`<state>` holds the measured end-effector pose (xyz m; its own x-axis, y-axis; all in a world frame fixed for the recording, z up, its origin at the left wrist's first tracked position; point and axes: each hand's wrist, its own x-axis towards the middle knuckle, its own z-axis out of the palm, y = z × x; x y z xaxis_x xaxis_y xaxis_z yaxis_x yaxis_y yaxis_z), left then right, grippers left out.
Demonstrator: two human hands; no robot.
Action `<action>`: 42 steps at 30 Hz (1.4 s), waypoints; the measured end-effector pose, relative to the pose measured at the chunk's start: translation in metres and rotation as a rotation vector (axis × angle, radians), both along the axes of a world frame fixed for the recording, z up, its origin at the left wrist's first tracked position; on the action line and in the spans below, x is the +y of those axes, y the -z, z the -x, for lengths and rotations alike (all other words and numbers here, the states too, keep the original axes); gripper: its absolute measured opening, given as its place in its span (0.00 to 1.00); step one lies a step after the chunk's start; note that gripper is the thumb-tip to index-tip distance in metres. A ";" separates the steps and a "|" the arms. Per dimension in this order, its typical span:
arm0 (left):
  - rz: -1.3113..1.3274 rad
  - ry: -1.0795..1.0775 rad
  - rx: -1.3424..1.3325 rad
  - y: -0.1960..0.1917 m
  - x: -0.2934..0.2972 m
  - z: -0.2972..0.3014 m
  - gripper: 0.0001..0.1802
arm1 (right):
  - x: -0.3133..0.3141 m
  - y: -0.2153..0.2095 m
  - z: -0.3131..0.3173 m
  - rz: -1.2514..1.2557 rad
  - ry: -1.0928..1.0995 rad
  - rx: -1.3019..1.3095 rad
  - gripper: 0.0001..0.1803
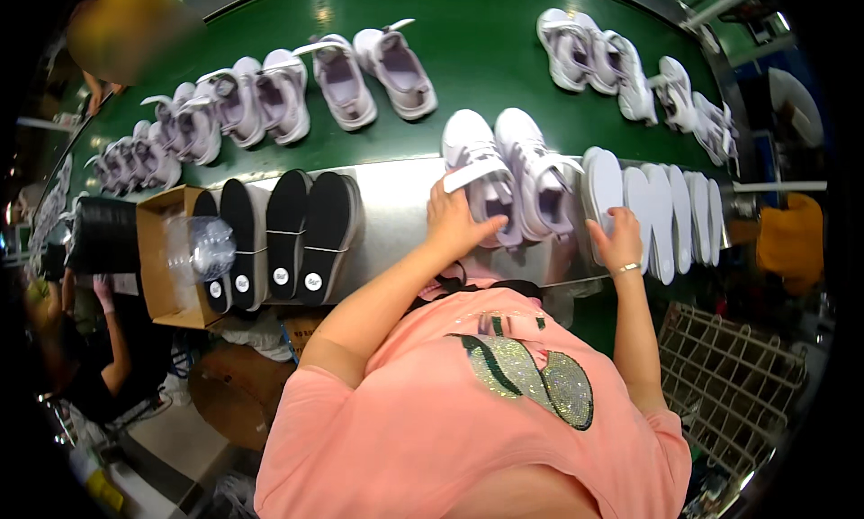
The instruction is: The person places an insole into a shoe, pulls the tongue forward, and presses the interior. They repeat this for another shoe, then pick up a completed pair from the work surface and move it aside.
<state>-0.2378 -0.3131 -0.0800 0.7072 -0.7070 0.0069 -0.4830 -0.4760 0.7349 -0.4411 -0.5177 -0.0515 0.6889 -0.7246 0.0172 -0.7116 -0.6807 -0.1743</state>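
A green conveyor belt (477, 60) runs across the upper part of the frame, with a grey metal counter (396, 217) along its near edge. On the belt lie pale lilac shoes (270, 96) at upper left and more shoes (630, 69) at upper right. On the counter lie black insoles (297, 231) at left, a cardboard box (162, 258) beside them, a pair of white shoes (513, 172) in the middle, and white insoles (661, 208) at right.

I have one view only, from the head, looking steeply down over my own chest; the fisheye bends the green conveyor belt (486, 60) into an arc across the top; the metal shelf (396, 213) sits near, at arm's reach; edges darken into the rim; there is no second view to share any part.
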 end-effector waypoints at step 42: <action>0.303 -0.188 0.278 0.005 -0.063 -0.017 0.09 | 0.080 -0.076 -0.084 -0.040 -0.533 0.489 0.15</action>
<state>-0.2203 -0.3758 -0.0851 0.8277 -0.5610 -0.0144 -0.1733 -0.2800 0.9442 -0.3568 -0.4375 0.0245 0.8710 -0.2820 -0.4023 -0.2879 -0.9565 0.0473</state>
